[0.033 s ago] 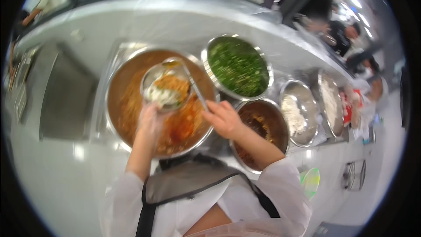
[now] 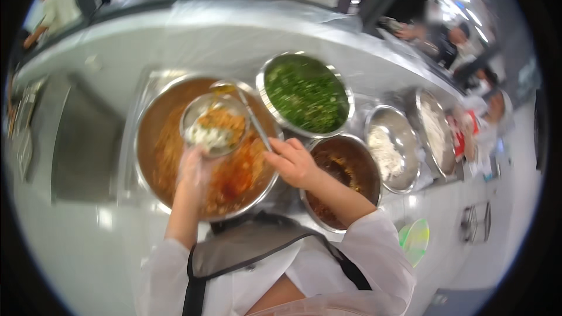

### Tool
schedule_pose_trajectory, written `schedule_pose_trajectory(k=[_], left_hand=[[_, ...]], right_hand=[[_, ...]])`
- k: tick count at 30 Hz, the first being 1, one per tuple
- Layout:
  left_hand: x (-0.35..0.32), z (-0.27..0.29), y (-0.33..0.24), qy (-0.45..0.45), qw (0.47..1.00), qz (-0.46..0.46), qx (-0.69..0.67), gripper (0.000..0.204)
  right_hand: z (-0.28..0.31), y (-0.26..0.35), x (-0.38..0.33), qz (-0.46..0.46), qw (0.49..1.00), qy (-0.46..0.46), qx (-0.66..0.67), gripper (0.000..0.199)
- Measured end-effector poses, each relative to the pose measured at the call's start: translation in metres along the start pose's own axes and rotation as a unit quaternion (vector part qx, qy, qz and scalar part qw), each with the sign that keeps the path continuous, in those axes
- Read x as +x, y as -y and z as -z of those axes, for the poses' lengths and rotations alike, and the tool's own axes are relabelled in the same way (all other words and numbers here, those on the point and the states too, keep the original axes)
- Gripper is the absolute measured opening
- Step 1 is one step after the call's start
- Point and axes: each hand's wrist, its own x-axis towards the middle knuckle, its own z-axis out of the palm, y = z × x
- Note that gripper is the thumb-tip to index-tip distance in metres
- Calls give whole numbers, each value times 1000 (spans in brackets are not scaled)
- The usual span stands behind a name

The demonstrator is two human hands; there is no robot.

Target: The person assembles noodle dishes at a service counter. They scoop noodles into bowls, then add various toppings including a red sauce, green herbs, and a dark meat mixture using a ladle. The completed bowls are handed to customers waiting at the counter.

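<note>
My left hand point(image 2: 193, 169), which seems to be in a thin clear glove, grips the near edge of a small steel bowl point(image 2: 192, 114). In that bowl lie a soft white food and an orange-brown chunky topping. Under it sits a large steel basin point(image 2: 151, 123) of orange-brown stew with a dark red patch. My right hand point(image 2: 293, 161) is closed round the handle of a metal ladle point(image 2: 253, 119). The ladle's head, with some yellow-brown food in it, is just beyond the small bowl's far rim; whether they touch I cannot tell.
A steel bowl of chopped greens point(image 2: 307, 93) stands far right of the basin. Nearer is a bowl of dark sauce point(image 2: 333, 169), partly under my right forearm. Two bowls of white food point(image 2: 386, 149) follow rightward. A steel panel point(image 2: 88, 146) lies left. People stand beyond the counter.
The whole view has shifted slightly, so the basin sits a little lower and further left. Both hands keep their holds on the small bowl and the ladle.
</note>
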Motion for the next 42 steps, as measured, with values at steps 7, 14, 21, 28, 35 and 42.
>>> schedule_pose_trajectory(k=[7, 14, 21, 28, 35, 42], left_hand=[[44, -62, -34, -10, 998, -10, 56, 62], [145, -108, -129, 34, 998, -22, 53, 62], [204, -126, -180, -1, 992, -49, 116, 53], [229, -163, -232, 112, 981, -159, 2, 60], [258, -193, -125, 164, 975, 12, 146, 84], [293, -224, -64, 187, 973, -20, 131, 92]], right_hand=[[35, -66, -37, -458, 828, -221, 237, 19], [42, -146, -128, -606, 658, -355, 273, 21], [19, -177, -168, -653, 647, -333, 210, 20], [-33, -215, -148, -630, 728, -205, 176, 26], [-105, -253, -148, -481, 874, -63, -34, 13], [-85, -234, -120, -642, 735, -103, 192, 26]])
